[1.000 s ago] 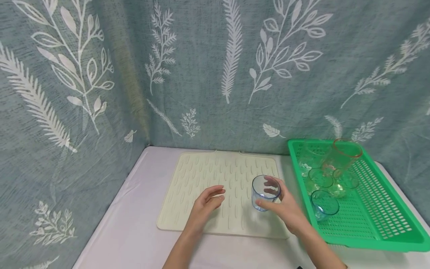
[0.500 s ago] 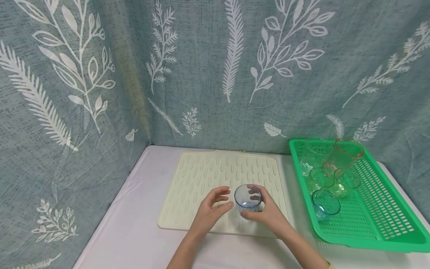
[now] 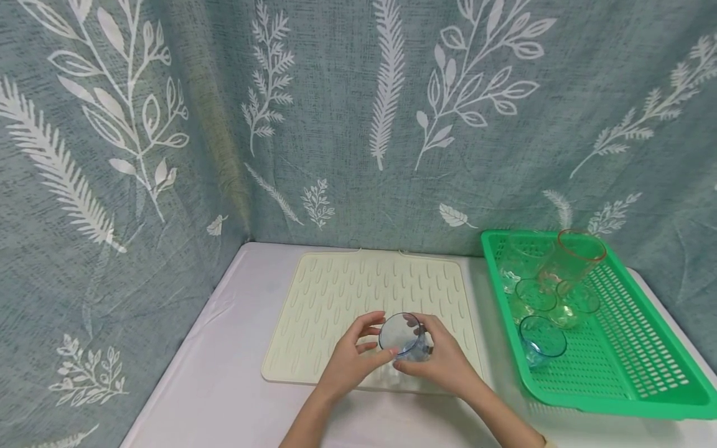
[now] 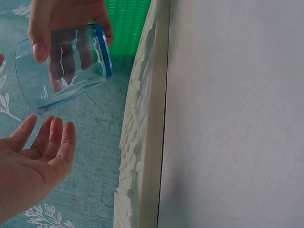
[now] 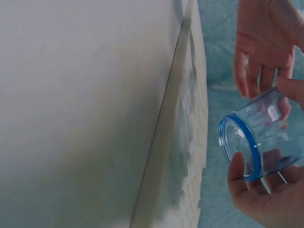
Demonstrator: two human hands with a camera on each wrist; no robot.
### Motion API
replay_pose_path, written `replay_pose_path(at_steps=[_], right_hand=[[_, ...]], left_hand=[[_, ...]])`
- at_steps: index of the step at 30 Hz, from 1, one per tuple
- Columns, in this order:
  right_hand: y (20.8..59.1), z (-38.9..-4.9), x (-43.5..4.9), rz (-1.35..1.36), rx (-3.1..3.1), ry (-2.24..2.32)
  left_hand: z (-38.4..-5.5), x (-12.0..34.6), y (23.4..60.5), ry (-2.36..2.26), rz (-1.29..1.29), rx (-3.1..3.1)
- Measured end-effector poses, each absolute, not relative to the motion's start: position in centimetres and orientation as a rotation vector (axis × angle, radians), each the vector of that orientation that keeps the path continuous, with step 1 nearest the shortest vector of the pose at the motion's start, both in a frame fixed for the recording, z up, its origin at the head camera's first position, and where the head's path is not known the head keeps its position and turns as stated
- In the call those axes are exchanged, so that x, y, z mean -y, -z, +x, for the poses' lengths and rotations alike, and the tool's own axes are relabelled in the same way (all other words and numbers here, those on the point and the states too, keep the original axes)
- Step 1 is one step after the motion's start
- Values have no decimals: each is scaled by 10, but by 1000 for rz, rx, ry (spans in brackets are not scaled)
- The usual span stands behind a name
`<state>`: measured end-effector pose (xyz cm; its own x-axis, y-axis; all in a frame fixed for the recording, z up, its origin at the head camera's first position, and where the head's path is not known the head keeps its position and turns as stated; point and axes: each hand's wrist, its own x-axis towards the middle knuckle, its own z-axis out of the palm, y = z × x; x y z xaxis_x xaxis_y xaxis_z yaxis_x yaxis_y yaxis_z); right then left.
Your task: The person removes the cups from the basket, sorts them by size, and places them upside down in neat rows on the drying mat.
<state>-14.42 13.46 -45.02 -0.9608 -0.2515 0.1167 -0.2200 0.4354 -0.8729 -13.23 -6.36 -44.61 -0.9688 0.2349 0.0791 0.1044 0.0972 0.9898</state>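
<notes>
A clear blue-tinted drinking glass (image 3: 411, 348) with a blue rim hangs above the front part of a cream ribbed drying mat (image 3: 330, 292), its mouth tilted towards the left hand. My right hand (image 3: 445, 361) grips it from the right, fingers behind and thumb in front; the right wrist view shows this grip close to the thick blue base (image 5: 247, 145). My left hand (image 3: 350, 361) reaches in from the left, fingers spread and relaxed, fingertips right at the rim. In the left wrist view, the left fingers (image 4: 54, 137) lie just below the glass (image 4: 71, 71).
To the right stands a green plastic basket (image 3: 661, 407). Inside it are another blue glass (image 3: 540, 354), a tall glass with an orange rim (image 3: 577, 255) and several other clear or yellowish glasses. A patterned grey-green curtain (image 3: 336, 124) hangs behind the white-covered table (image 3: 224, 348).
My right hand has carried the glass left and towards the body, from the mat's right side to the left hand. The glass has tilted leftwards, and the left hand has moved slightly right to meet it.
</notes>
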Motion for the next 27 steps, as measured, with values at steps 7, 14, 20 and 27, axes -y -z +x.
replay_pose_path(at_steps=[7,14,20,27], right_hand=[[450,-145,-136,-587,-2804,1425],[448,-143,-133,-751,-2877,1274],[448,-143,-134,-862,-2873,1252],[446,-145,-136,-760,-2806,1360]], left_hand=[[-133,63,447,-1959,389,-2296],[-134,62,449,-1881,414,-2350],[-135,62,452,-1888,411,-2359],[-137,62,451,-1976,275,-2267]])
